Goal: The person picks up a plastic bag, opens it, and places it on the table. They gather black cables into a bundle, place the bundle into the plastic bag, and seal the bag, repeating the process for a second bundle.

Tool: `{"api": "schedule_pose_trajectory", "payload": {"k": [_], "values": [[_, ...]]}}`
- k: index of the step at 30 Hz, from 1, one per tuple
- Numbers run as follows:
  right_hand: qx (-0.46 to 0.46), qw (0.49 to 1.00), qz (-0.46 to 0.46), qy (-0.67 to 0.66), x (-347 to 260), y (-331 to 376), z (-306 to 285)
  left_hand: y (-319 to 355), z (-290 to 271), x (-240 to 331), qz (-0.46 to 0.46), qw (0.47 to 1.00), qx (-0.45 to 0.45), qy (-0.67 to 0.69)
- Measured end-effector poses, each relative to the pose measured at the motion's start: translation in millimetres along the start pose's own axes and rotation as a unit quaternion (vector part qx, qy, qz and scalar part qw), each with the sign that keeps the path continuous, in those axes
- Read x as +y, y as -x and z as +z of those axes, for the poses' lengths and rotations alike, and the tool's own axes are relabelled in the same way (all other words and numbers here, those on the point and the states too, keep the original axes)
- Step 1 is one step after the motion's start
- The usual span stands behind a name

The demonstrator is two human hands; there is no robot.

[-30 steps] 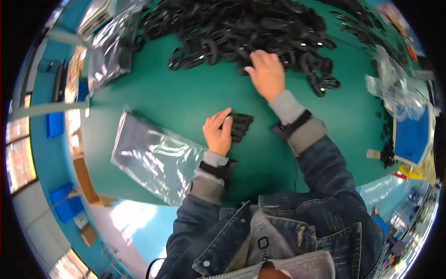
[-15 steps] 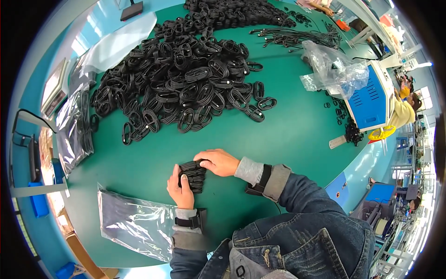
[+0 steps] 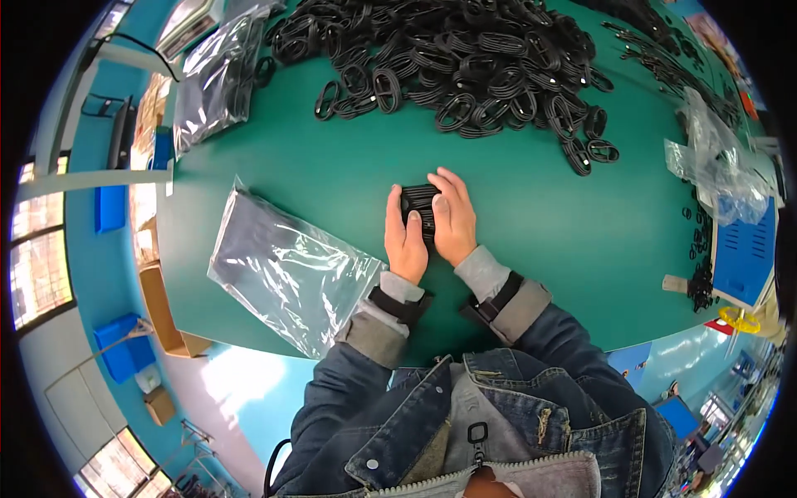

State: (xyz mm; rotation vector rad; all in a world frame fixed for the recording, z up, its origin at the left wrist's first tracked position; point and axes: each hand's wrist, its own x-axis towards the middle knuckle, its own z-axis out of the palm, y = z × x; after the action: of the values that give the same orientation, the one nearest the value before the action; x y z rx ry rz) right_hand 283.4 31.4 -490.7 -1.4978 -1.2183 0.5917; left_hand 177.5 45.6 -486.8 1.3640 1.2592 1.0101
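Between my two hands is a compact stack of black coiled cables [image 3: 420,199] on the green table. My left hand [image 3: 404,241] grips its left side, thumb lying over the coils. From the right, my right hand [image 3: 455,220] presses against the stack, its fingers curved along the far right edge. The lower part of the stack is hidden by my hands. To the left of my left hand lies a flat clear plastic bag [image 3: 286,266], its near right corner close to my left wrist.
A large heap of black coiled cables [image 3: 465,66] covers the far side of the green table [image 3: 548,224]. Filled plastic bags [image 3: 220,79] lie at the far left. On the right are a crumpled clear bag [image 3: 718,158], a blue box [image 3: 743,257], small black rings [image 3: 701,274] and a short ruler [image 3: 675,283].
My view has turned, so the table appears shifted. My right hand has moved from the far right corner of the stack down along its right side; both hands now enclose the stack.
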Motion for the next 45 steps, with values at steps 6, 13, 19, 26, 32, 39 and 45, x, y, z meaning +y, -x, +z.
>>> {"api": "schedule_pose_trajectory", "payload": {"k": [6, 13, 19, 26, 32, 39, 45], "values": [[-0.054, 0.998, -0.009, -0.012, 0, 0, 2, -2, -10, 3, 0.027, 0.999, -0.035, -0.01], [-0.082, 0.995, 0.004, -0.061, 2, -1, 3, -18, -12, -5, 0.094, 0.993, -0.027, -0.058], [-0.19, 0.974, -0.087, 0.087, -1, -5, -19, -21, -13, -11, 0.064, 0.997, -0.033, -0.021], [-0.262, 0.93, -0.155, 0.204, -1, -18, -30, -22, -13, -3, 0.03, 0.995, -0.087, 0.024], [-0.264, 0.932, -0.155, 0.194, -4, -29, -24, -17, -6, -8, 0.094, 0.995, 0.018, -0.042], [-0.253, 0.928, -0.176, 0.212, 5, -21, -22, -18, -4, 0, 0.096, 0.989, -0.002, -0.116], [-0.247, 0.932, -0.123, 0.236, -8, 8, -51, 93, -85, 54, 0.114, 0.911, 0.072, -0.39]]}}
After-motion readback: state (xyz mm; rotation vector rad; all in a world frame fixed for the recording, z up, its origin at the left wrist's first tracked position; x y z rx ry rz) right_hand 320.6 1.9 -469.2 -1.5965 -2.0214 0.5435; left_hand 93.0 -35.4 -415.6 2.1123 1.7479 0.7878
